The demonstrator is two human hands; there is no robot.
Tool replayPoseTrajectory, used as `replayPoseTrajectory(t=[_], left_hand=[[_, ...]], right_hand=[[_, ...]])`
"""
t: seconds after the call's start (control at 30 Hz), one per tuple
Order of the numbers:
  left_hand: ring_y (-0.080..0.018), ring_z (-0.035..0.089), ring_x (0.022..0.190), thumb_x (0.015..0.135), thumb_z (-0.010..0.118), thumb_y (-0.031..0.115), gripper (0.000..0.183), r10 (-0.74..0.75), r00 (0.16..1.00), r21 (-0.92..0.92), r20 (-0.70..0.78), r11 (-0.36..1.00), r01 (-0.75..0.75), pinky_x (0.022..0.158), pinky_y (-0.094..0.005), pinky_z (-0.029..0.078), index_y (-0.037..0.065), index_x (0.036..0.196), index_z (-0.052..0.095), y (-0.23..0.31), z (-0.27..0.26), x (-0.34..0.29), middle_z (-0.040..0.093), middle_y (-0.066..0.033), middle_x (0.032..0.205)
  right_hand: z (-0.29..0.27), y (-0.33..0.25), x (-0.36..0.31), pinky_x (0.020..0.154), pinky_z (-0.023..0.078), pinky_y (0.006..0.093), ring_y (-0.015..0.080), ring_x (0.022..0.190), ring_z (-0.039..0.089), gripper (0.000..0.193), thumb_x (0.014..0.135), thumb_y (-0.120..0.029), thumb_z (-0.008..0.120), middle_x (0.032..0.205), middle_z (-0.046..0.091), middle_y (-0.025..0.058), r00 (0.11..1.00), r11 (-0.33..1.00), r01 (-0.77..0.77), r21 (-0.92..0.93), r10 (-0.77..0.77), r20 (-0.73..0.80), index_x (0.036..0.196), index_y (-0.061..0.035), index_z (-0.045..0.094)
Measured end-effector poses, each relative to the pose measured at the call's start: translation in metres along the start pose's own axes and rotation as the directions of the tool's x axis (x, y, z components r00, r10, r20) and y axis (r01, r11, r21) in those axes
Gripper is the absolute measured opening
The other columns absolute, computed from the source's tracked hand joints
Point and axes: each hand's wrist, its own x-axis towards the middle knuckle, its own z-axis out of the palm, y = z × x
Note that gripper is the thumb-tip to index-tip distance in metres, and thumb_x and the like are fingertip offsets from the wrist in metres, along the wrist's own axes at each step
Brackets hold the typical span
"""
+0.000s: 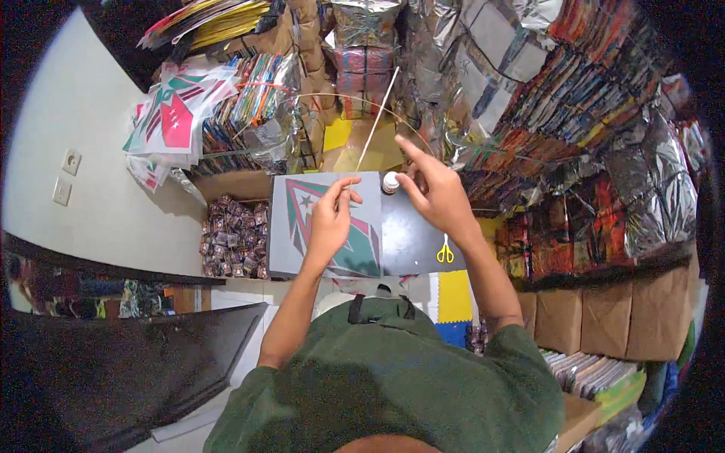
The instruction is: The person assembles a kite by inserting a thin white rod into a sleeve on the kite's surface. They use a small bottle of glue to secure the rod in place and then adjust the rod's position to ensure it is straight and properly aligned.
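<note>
On a dark table (411,226) lies a pale, thin sheet (291,249) printed with green and dull red shapes and a star. Above it, my left hand (331,223) has its fingertips pinched at the lower end of a long thin white stick (377,119), which slants up and away to the right. To the right hovers my right hand (438,192), index finger stretched out and thumb apart, with nothing visible between them. Beside its thumb stands a small white-capped bottle (390,183). Yellow-handled scissors (445,253) rest near the table's right edge.
A box of small dark wrapped packets (234,234) adjoins the table on the left. Printed sheets (177,121) hang over a stack behind it. Tied bundles (559,106) rise at the back and right. A thin curved strand (332,94) arches behind my hands.
</note>
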Motion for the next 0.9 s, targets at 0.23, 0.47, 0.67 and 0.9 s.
replayPoseTrajectory(t=[0.23, 0.47, 0.67, 0.9], left_hand=[[-0.0057, 0.054, 0.061, 0.104, 0.048, 0.011, 0.024, -0.13, 0.99, 0.053, -0.05, 0.99, 0.133, 0.056, -0.0258, 0.041, 0.005, 0.117, 0.066, -0.002, 0.001, -0.006, 0.071, -0.0036, 0.079], [-0.0045, 0.053, 0.059, 0.104, 0.049, 0.013, 0.022, -0.075, 0.995, -0.044, -0.07, 0.996, 0.072, 0.053, -0.0249, 0.042, 0.004, 0.114, 0.067, -0.009, -0.013, -0.001, 0.07, -0.0036, 0.08], [-0.0055, 0.053, 0.056, 0.105, 0.049, 0.015, 0.023, -0.142, 0.99, -0.081, -0.018, 0.987, 0.14, 0.05, -0.0246, 0.042, 0.003, 0.113, 0.067, 0.001, -0.034, 0.002, 0.07, -0.0028, 0.08], [-0.0041, 0.052, 0.059, 0.105, 0.049, 0.014, 0.024, -0.066, 0.998, -0.101, -0.009, 0.993, 0.064, 0.052, -0.0244, 0.042, 0.002, 0.114, 0.067, -0.007, -0.067, 0.004, 0.069, -0.0026, 0.08]], right_hand=[[0.037, 0.023, -0.011, 0.07, 0.053, 0.0374, 0.0262, 0.073, 0.061, 0.059, 0.095, -0.024, 0.069, 0.098, 0.061, 0.0126, 0.987, 0.991, 0.135, 0.016, -0.136, 0.086, 0.151, -0.0239, 0.049], [0.06, 0.011, 0.001, 0.076, 0.053, 0.0428, 0.0338, 0.083, 0.064, 0.059, 0.095, -0.023, 0.067, 0.108, 0.058, 0.0149, 0.979, 0.994, 0.098, 0.047, -0.104, 0.175, 0.151, -0.0299, 0.048], [0.079, 0.003, 0.021, 0.073, 0.056, 0.046, 0.0369, 0.085, 0.067, 0.064, 0.094, -0.022, 0.066, 0.108, 0.058, 0.016, 0.964, 0.99, 0.136, -0.025, -0.126, 0.234, 0.152, -0.038, 0.043], [0.108, -0.018, 0.017, 0.073, 0.056, 0.0461, 0.0369, 0.086, 0.067, 0.062, 0.096, -0.022, 0.064, 0.112, 0.056, 0.0163, 0.976, 0.998, 0.065, -0.009, -0.062, 0.21, 0.152, -0.0379, 0.042]])
